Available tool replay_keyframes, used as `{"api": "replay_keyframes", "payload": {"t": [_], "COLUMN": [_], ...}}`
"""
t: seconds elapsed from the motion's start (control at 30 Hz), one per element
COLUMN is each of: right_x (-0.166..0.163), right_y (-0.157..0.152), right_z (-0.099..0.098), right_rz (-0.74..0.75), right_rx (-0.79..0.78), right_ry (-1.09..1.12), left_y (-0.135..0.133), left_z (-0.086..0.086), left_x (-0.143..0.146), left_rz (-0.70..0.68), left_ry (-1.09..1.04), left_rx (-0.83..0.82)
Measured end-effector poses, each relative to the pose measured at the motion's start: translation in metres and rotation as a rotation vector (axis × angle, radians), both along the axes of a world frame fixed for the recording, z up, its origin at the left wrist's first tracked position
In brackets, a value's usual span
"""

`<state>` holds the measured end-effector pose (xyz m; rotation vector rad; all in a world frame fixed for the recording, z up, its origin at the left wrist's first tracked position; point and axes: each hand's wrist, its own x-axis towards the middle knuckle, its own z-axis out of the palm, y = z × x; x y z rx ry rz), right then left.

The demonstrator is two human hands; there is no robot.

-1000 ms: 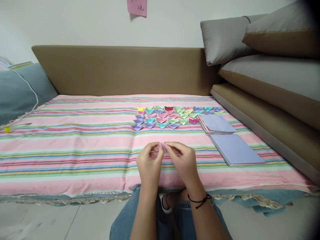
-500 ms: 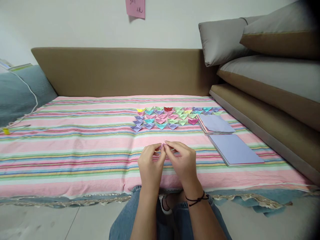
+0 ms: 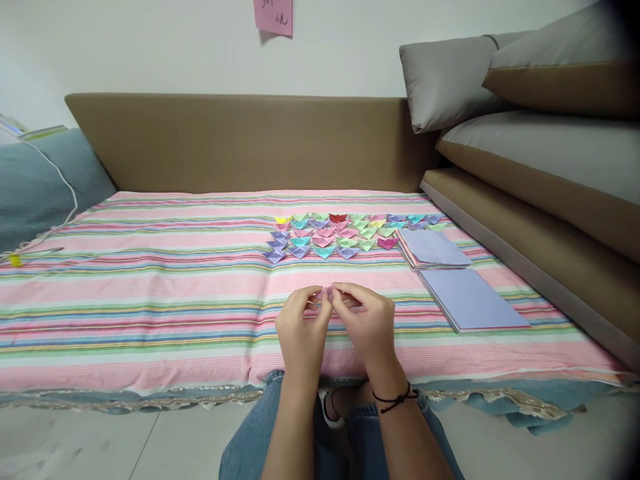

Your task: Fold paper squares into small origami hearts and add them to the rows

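My left hand [image 3: 304, 323] and my right hand [image 3: 366, 320] meet above the striped cloth, fingertips close together. Between them they pinch a small pinkish-purple piece of folded paper [image 3: 329, 291], mostly hidden by the fingers. Beyond the hands, several rows of folded paper boats [image 3: 324, 252] in many colours lie on the cloth. To the right of my right hand are a stack of lilac paper sheets [image 3: 473, 300] and, behind it, a second, looser stack of paper [image 3: 435, 248].
The striped cloth [image 3: 125, 287] covers a seat with a brown backrest [image 3: 250, 143]. Grey-brown cushions [image 3: 545, 153] are piled at the right. At the far left lie a white cable [image 3: 65, 180] and a thin pointed tool with a yellow part [image 3: 16, 260].
The fingertips of my right hand have shifted very slightly right, and a little more of the paper shows between the hands. The boats and stacks stay where they were.
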<state>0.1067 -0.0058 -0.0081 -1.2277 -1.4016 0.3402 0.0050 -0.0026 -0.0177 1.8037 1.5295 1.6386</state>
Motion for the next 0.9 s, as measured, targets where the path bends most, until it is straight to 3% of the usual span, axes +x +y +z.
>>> {"api": "replay_keyframes", "payload": {"t": [0.23,0.4,0.5,0.57,0.77,0.9], "right_x": [0.0,0.006,0.009,0.009,0.004,0.004], "right_y": [-0.001,0.002,0.002,0.002,0.0,0.001], "right_z": [0.003,0.003,0.002,0.003,0.006,0.004], "right_rz": [0.007,0.08,0.127,0.154,0.233,0.267], "right_rx": [-0.147,-0.235,-0.247,-0.258,-0.224,-0.145], "right_ry": [0.316,0.577,0.635,0.634,0.379,0.308], "left_y": [-0.001,0.003,0.005,0.004,0.0,0.0], "left_z": [0.003,0.005,0.006,0.007,0.008,0.008], "left_x": [0.002,-0.002,-0.006,-0.007,-0.007,-0.007], "left_rz": [-0.039,-0.207,-0.284,-0.287,-0.227,-0.246], "left_ry": [-0.347,-0.696,-0.8,-0.77,-0.323,-0.18], "left_rx": [-0.123,-0.245,-0.277,-0.271,-0.142,-0.103]}}
